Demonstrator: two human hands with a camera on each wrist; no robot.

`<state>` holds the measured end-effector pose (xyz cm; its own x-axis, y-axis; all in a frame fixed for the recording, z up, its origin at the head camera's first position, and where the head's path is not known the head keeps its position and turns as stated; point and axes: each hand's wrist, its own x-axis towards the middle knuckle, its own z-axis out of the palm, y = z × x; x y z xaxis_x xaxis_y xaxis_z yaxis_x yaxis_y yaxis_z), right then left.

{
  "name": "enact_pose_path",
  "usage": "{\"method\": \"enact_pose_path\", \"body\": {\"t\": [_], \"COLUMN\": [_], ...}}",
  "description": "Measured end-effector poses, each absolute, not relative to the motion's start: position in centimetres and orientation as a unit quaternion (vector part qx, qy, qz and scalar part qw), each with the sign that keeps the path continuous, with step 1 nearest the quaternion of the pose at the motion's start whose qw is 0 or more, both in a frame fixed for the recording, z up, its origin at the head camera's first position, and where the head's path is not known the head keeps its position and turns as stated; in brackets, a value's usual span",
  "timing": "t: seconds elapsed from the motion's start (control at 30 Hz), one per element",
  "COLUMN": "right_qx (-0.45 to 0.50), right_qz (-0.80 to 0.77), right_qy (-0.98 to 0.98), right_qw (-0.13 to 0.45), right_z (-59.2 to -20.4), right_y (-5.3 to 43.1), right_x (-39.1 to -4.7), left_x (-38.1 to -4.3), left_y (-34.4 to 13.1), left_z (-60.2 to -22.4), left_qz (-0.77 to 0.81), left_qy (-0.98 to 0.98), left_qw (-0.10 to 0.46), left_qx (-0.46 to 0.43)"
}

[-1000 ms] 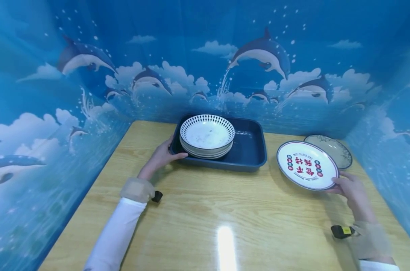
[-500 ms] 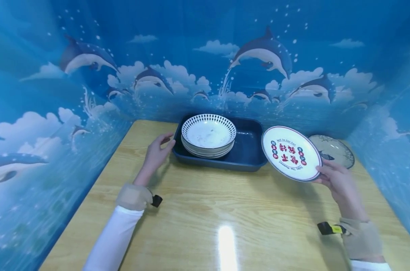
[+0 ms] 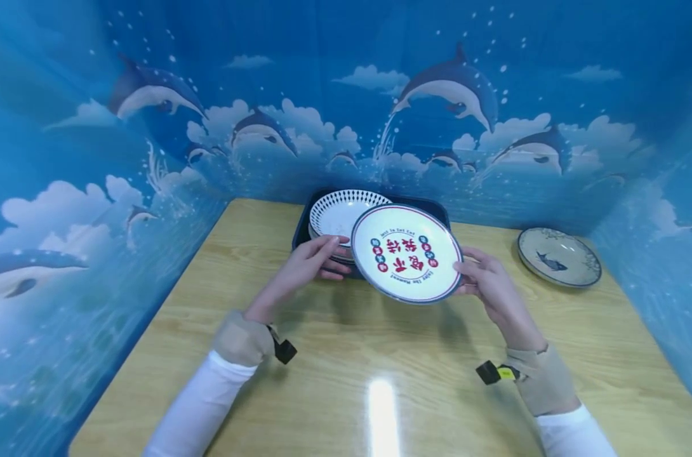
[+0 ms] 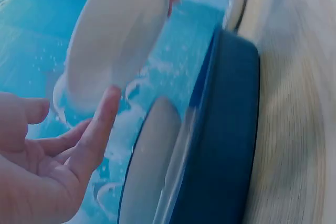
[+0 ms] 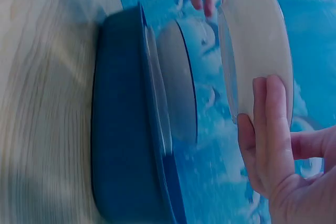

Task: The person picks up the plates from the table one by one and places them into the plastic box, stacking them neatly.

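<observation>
My right hand pinches the right rim of a white plate with red characters and a blue edge, thumb on top and fingers spread under its base in the right wrist view. The plate is raised and tilted, in front of the dark blue rectangular basin. My left hand reaches to the plate's left edge, thumb and fingers apart; in the left wrist view one fingertip overlaps the plate's underside. Behind, a stack of plates stands in the basin, topped by a plate with a black diamond rim, partly hidden by the raised plate.
A beige plate with a fish drawing lies at the back right of the wooden table. Blue dolphin-print sheets stand round the back and sides. Small black cameras are strapped to both wrists.
My right hand has carried the white plate leftward from beside the fish plate to the front of the basin. My left hand has let go of the basin's left edge and moved right towards the plate.
</observation>
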<state>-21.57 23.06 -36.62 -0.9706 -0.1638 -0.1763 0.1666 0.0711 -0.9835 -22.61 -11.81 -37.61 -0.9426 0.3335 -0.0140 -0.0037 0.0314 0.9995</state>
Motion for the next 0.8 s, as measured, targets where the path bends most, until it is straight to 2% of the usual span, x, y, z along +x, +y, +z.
{"method": "enact_pose_path", "body": {"t": [0.17, 0.37, 0.8], "right_qx": [-0.009, -0.026, -0.048], "right_qz": [-0.657, -0.659, -0.631], "right_qy": [0.741, 0.739, 0.768], "right_qw": [0.135, 0.139, 0.095], "right_z": [-36.9, -37.6, -38.1], "right_y": [20.2, 19.0, 17.5], "right_x": [-21.8, -21.9, -22.7], "left_x": [-21.8, -21.4, -22.0], "left_y": [-11.9, -13.4, -14.6], "left_z": [-37.3, -37.4, -37.5], "left_qz": [0.670, 0.648, 0.673], "left_qy": [0.724, 0.743, 0.727], "left_qw": [0.131, 0.140, 0.120], "left_qx": [0.101, 0.092, 0.067]}}
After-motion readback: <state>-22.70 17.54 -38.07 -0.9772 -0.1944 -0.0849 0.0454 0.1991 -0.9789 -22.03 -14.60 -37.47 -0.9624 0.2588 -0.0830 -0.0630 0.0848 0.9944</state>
